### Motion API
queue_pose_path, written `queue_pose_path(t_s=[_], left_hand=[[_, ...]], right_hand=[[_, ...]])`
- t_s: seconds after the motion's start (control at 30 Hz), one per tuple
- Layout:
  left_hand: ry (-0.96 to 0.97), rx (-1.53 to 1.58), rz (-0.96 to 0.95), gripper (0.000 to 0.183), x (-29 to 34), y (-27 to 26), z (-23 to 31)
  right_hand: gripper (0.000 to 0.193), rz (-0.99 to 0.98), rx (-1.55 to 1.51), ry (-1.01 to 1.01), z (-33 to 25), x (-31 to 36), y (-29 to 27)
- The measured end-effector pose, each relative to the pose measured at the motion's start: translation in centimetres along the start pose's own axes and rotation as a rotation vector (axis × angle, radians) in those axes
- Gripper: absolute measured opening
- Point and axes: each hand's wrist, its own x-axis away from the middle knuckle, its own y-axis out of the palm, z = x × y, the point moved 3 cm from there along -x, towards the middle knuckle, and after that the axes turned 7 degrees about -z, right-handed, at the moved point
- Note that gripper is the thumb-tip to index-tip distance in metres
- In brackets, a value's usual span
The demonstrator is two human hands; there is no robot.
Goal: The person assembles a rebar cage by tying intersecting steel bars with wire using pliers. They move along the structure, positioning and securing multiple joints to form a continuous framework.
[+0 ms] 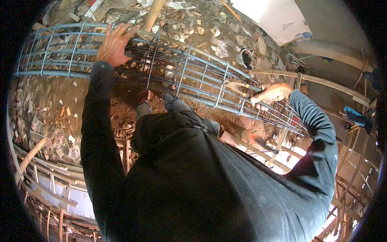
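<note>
A long rebar cage [183,76] of bluish-grey bars and square stirrups runs across in front of me, from far left to lower right. My left hand [115,45] lies on its upper bars at the left, fingers spread apart and palm down. Farther right, my right hand [272,96] is closed around the handles of what looks like a pair of pincers [238,87]. The tool's head points left and touches or nearly touches a stirrup; its jaws are too small to make out. Past the right hand, the cage narrows into closely packed bars.
Rubble and scraps [193,28] cover the ground beyond the cage. An open can [244,59] with dark contents stands behind it. A wooden pole [314,78] crosses at the right, and another pole [154,15] rises at the top. Timber framing [44,173] stands at lower left.
</note>
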Motion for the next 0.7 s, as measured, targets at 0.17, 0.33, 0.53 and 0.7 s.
queue_pose_path(t_s=[0.17, 0.33, 0.53, 0.7], left_hand=[[-0.004, -0.03, 0.001, 0.118, -0.1, -0.2, 0.0], [-0.013, -0.028, -0.01, 0.119, -0.8, -0.3, -0.3], [-0.023, -0.048, -0.026, 0.117, -1.0, 0.1, -0.3], [-0.007, -0.046, 0.019, 0.119, -0.9, 0.8, -0.5]], right_hand=[[0.062, 0.419, 0.898, -0.007, -0.1, 0.6, 1.3], [0.063, 1.251, 1.735, -0.112, 0.0, 1.6, 4.9], [0.045, 1.257, 1.718, -0.042, 1.7, -0.4, 4.2], [0.033, 1.18, 1.568, -0.024, 1.4, -1.1, 2.9]])
